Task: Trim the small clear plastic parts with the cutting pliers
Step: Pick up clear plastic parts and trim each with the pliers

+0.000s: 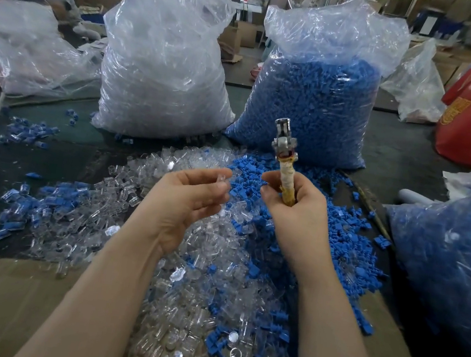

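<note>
- The left hand [186,198] pinches one small clear plastic part [221,180] between thumb and fingertips, raised above the heap; its palm is turned toward the other hand.
- The right hand [291,208] is fisted round the tape-wrapped handles of the cutting pliers [283,152], which stand upright with the metal head well above the knuckles. Whether the blades are parted is too small to tell.
- Part and pliers head are apart: the part sits to the left of the right hand's thumb and lower than the cutting head.
- Below both hands lies the loose pile of clear parts [184,262], mixed on the right-hand side with blue plastic pieces [341,244], all spread over cardboard [24,299].
- Beyond the hands stand a bag of clear parts [165,68] on the left-hand side and a bag of blue pieces [310,104] on the right-hand side.
- Judged step: a part is picked and presented, the cut not yet made.
- The next move seems to call for bringing the part's excess up into the blades, steadying it, then squeezing the handles.
</note>
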A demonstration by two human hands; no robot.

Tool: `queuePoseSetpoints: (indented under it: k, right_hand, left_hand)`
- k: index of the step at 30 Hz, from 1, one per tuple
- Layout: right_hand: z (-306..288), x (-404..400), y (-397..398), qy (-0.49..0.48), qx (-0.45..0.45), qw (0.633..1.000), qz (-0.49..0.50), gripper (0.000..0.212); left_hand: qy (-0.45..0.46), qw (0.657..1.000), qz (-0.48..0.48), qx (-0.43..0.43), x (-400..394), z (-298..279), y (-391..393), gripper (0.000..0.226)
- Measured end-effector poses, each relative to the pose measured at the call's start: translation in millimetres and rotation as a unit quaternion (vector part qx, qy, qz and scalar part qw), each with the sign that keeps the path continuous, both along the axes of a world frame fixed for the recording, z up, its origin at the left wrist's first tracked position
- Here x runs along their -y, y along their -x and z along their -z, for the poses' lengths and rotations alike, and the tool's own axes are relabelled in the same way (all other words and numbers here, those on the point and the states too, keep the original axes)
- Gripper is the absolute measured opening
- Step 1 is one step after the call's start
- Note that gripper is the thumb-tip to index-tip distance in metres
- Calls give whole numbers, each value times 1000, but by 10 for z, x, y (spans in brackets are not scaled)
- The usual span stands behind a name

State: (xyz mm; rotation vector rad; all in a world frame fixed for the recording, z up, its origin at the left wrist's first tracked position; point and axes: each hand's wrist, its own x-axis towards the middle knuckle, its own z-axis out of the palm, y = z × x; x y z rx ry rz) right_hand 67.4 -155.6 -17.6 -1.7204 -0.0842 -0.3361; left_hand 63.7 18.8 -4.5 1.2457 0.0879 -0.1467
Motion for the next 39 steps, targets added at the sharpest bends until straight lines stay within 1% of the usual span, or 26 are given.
queuePoseSetpoints:
  k: [5, 7, 9, 15, 21, 24, 27, 30, 35, 39]
  right_hand:
    - [5, -11, 1, -2, 23, 1000, -4, 18]
    - [2, -14, 3, 1, 34, 999, -8, 17]
    - [-5, -24, 1, 1, 43, 999, -16, 18]
    - [-19, -38, 10, 11, 40, 998, -52, 21]
    - [-23, -50, 18, 38, 33, 997, -53, 19]
    - [-24, -56, 29, 59, 33, 997, -41, 16]
    - [-31, -62, 40, 80, 33, 996, -30, 17]
    - [-39, -57, 45, 79, 28, 996, -26, 17]
    - [-39, -48, 40, 63, 18, 997, -32, 17]
    - [-35, -52, 38, 58, 12, 997, -41, 18]
  left_hand:
    - [26, 999, -43, 9, 35, -2, 0, 36]
    - [-1, 998, -52, 23, 57, 4, 3, 28]
    - [-49, 997, -50, 40, 79, 13, 15, 25]
    - [-138, 985, -75, 72, 129, 17, 14, 29]
    - [-187, 975, -81, 85, 169, 17, 13, 25]
    - [-216, 971, -64, 86, 173, 15, 27, 25]
    - [-209, 973, -39, 88, 174, -2, 33, 30]
    - [-198, 976, -9, 95, 166, -18, 41, 34]
    - [-198, 975, -30, 102, 136, 0, 33, 28]
    - [-181, 977, -29, 106, 117, 9, 37, 19]
